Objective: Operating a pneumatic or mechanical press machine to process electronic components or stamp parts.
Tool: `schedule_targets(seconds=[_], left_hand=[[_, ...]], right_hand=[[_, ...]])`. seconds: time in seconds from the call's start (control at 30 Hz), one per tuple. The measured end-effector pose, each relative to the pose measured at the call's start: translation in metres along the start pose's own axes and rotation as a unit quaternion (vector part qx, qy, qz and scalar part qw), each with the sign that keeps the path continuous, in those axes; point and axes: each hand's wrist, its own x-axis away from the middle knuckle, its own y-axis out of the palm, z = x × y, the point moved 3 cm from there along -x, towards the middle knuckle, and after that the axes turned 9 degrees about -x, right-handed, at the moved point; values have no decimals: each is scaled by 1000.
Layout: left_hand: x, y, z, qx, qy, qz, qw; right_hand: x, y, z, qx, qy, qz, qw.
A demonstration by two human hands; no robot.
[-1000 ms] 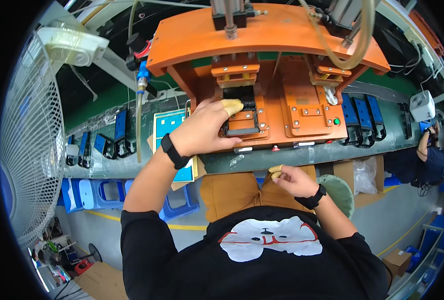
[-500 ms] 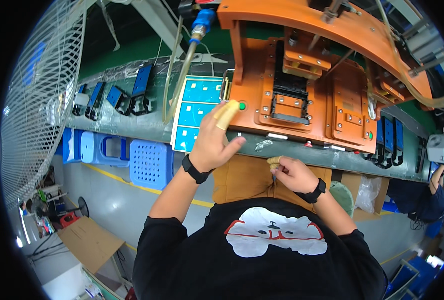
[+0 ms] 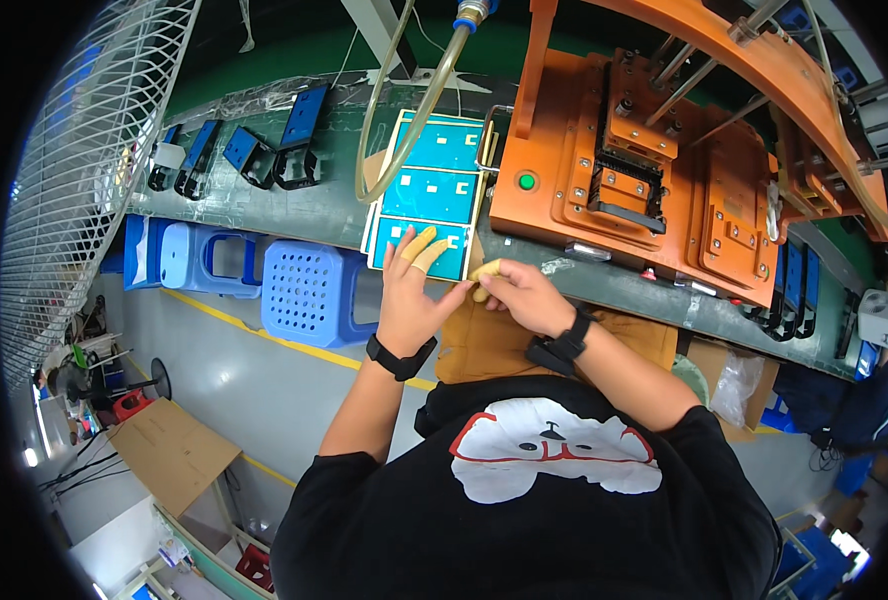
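Observation:
My left hand (image 3: 411,300) rests with spread fingers on the near end of a white-edged sheet (image 3: 431,198) of blue film panels with small pale cut-outs. Close by, my right hand (image 3: 526,298) has its thumb and fingers pinched together at the sheet's near right corner; whatever they hold, if anything, is too small to make out. Yellow finger cots cover some fingertips on both hands. To the right stands an orange press fixture (image 3: 554,205) with a green button (image 3: 527,181). A black frame-shaped part (image 3: 628,214) lies in it, partly hidden under the press block (image 3: 644,125).
Blue-and-black parts (image 3: 304,120) stand in several places along the green bench (image 3: 349,205), left and right. A clear hose (image 3: 369,150) hangs over the sheet. A wire fan guard (image 3: 114,130) is at far left, and a blue stool (image 3: 309,290) stands below the bench.
My left hand has left the green button and come down onto the blue film sheet. My right hand has moved left to the sheet's corner. The press block appears lower over the black part.

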Motion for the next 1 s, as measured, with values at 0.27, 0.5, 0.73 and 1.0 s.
schedule_targets(seconds=[0.27, 0.5, 0.73, 1.0], left_hand=[[-9, -9, -5, 70, -20, -18, 997], [-52, -45, -81, 103, -142, 39, 984], [-60, -162, -138, 95, -188, 237, 948], [-24, -112, 33, 349, -77, -208, 910]], right_hand=[[-22, 14, 8, -49, -12, 38, 998], [-32, 15, 18, 38, -27, 83, 995], [53, 4, -91, 311, -301, 105, 895], [110, -60, -206, 584, -418, 252, 648]])
